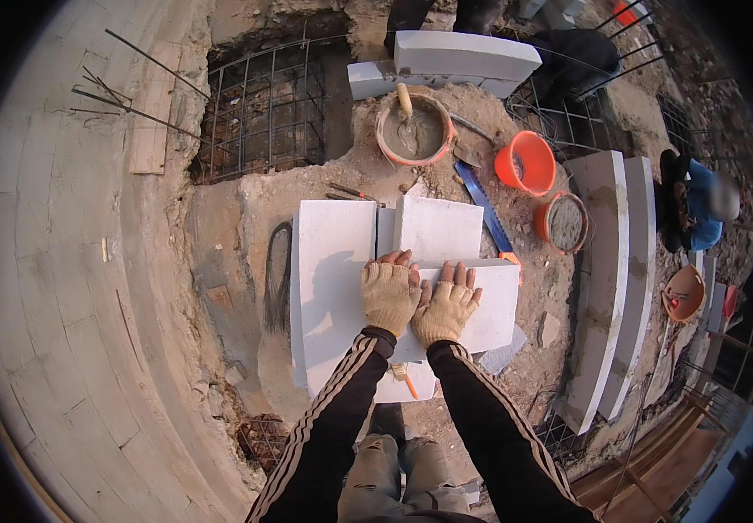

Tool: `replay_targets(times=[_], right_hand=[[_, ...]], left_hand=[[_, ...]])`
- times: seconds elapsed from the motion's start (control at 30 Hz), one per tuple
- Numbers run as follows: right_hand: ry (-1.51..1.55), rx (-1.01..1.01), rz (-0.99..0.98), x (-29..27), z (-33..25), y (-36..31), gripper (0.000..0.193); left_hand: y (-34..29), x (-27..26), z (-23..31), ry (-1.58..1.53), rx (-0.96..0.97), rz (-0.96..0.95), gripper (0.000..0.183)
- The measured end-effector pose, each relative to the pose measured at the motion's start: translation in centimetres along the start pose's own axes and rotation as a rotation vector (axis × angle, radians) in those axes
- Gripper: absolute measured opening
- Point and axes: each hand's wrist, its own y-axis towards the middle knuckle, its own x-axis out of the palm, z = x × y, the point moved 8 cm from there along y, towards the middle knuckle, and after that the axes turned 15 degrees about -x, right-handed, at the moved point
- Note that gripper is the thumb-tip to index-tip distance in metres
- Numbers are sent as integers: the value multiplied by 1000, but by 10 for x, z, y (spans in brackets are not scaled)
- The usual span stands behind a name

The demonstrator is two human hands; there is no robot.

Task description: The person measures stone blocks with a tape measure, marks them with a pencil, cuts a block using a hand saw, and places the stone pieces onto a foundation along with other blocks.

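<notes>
My left hand (390, 292), in a tan fingerless glove, lies across the left part of a white block (494, 301), its fingertips by the far edge. Beside it, my right hand (444, 307) in a matching glove lies on the same block, fingers stretched forward. The two thumbs nearly meet. Beyond the fingers stands another white block (437, 228). A broad white slab (333, 248) extends on the left, under my hands' shadow. Between my forearms, a brush (404, 379) with an orange handle lies on a white surface.
A mortar bucket with a trowel (416, 131), an orange bucket (525, 163) and a smaller mortar bucket (566, 224) stand beyond, near a blue level (484, 205). Long blocks (599, 288) line the right. A rebar pit (263, 113) opens at far left. A person (703, 200) crouches at right.
</notes>
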Motion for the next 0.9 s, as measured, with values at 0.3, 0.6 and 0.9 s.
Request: replay_targets(times=[0.3, 0.6, 0.9], right_hand=[[30, 23, -44, 1, 1, 1, 65], [10, 14, -46, -1, 0, 3, 65], [-6, 3, -28, -2, -3, 3, 64]], left_hand=[[0, -8, 8, 76, 36, 87, 23], [1, -2, 5, 71, 10, 52, 21], [1, -1, 3, 90, -4, 5, 23]])
